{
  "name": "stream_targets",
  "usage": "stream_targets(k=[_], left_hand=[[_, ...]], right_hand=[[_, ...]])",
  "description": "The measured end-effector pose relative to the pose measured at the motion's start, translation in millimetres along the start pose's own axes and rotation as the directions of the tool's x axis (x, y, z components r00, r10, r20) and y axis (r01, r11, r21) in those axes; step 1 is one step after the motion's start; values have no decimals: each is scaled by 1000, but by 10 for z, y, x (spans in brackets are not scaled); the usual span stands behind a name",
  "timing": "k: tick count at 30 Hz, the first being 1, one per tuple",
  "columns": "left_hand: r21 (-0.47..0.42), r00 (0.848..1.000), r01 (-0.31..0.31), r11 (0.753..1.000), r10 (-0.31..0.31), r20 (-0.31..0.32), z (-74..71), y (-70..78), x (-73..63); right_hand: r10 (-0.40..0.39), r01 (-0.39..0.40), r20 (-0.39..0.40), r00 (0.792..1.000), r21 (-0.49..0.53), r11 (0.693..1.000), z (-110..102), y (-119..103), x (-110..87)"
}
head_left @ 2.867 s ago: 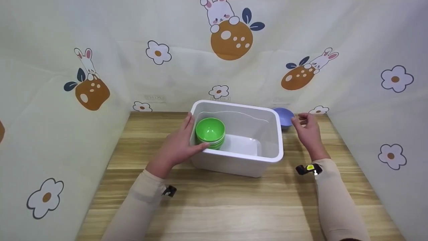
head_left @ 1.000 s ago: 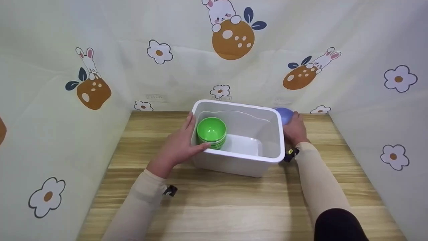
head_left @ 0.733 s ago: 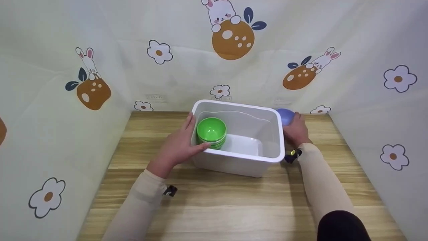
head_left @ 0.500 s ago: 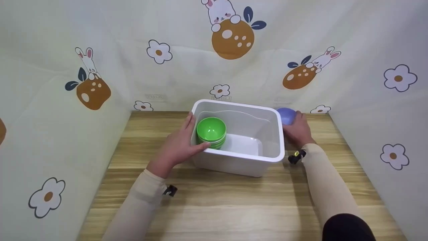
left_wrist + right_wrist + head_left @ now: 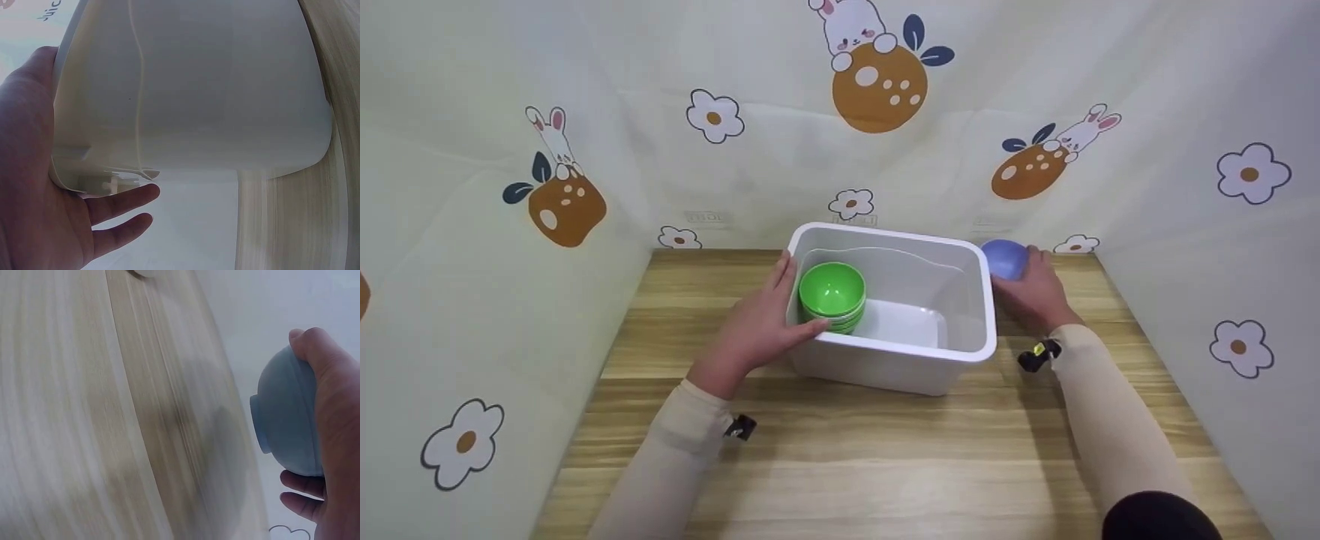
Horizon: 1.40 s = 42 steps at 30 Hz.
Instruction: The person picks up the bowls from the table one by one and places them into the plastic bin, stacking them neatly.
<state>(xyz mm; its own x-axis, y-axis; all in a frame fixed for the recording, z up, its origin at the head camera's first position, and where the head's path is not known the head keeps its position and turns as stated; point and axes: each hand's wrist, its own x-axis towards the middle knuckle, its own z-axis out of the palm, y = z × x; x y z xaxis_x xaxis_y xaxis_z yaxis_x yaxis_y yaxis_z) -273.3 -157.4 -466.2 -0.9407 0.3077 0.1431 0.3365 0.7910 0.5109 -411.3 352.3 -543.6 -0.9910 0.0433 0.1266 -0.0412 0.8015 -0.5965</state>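
Note:
A white plastic bin (image 5: 896, 371) stands on the table. My left hand (image 5: 757, 322) holds its left front corner, thumb over the rim; in the left wrist view two fingers reach past the bin's side. Inside, at the bin's left end, is a stack of green bowls (image 5: 834, 291) with a paler one among them. Just right of the bin, my right hand (image 5: 1037, 292) grips a blue bowl (image 5: 1005, 259) by its rim. The right wrist view shows this bowl (image 5: 287, 410) apart from the table, its foot ring visible and thumb and fingers at opposite sides.
The wood-grain table (image 5: 877, 465) is bordered by pale cloth walls (image 5: 765, 172) printed with rabbits, oranges and flowers. The back wall rises close behind the bin and the blue bowl.
My right hand came to the blue bowl and took hold of it. Over the last second, hand and bowl have shifted slightly right, away from the bin. The left hand has stayed on the bin.

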Motion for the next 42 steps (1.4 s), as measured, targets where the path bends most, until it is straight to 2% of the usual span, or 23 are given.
stream_targets(k=[13,22,35,42], left_hand=[[-15,1000,2,1000,-3,-4,6,6,-7],[1,1000,-8,1000,8,-7,6,-4,-11],[-24,1000,0,1000,0,3,-5,15,-16],[-20,1000,5,1000,-4,10,-19,31,-23]], right_hand=[[-74,74,-15,997,-23,997,-141,-71,-66],[-21,21,-11,1000,24,999,-251,-155,-120],[3,-2,-2,1000,91,996,-552,-363,-219],[-4,8,-26,1000,128,992,-682,-530,-307]])
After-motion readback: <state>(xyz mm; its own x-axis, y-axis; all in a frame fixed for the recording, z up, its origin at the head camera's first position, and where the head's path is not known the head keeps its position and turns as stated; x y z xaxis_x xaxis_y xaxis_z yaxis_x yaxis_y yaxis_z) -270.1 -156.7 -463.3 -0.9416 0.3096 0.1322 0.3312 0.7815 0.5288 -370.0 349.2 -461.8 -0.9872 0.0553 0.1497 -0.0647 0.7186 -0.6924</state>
